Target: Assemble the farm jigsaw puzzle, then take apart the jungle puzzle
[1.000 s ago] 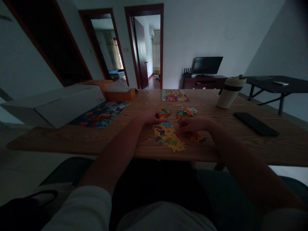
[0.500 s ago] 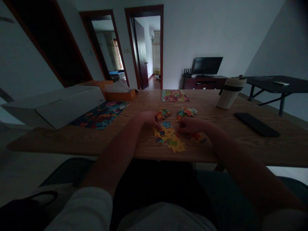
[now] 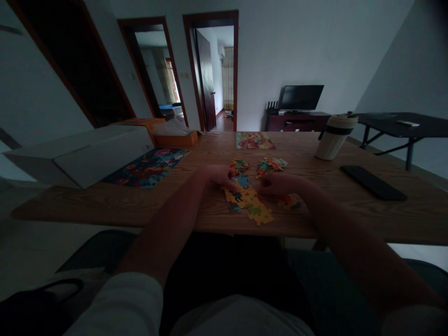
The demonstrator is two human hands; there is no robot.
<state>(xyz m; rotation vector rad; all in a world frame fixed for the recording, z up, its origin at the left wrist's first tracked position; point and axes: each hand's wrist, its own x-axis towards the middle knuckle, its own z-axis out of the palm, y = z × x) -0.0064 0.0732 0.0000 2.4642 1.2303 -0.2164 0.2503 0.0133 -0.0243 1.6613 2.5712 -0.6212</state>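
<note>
A partly joined jigsaw puzzle (image 3: 249,201), yellow with small animals and a green plant, lies flat near the table's front edge. On its upper left edge rests my left hand (image 3: 221,176), thumb and finger curled against the pieces. My right hand (image 3: 276,184) is closed in a pinch at the upper right edge; whatever it may hold is hidden. A blue piece (image 3: 242,180) shows at the top between both hands. Beneath my right wrist lie some orange-red pieces (image 3: 287,200). Two piles of loose pieces, one left (image 3: 239,165) and one right (image 3: 271,164), sit just beyond my hands.
On the wooden table (image 3: 182,205) a colourful picture sheet (image 3: 255,140) lies at the back. To the left are a dark floral sheet (image 3: 147,168), a white box (image 3: 101,151) and an orange box (image 3: 177,138). A tumbler (image 3: 332,137) and a black flat object (image 3: 373,182) are right.
The joined puzzle has shifted slightly to the right and toward me at its lower end. My left hand has moved a little to the right with it; the right hand stays nearly in place.
</note>
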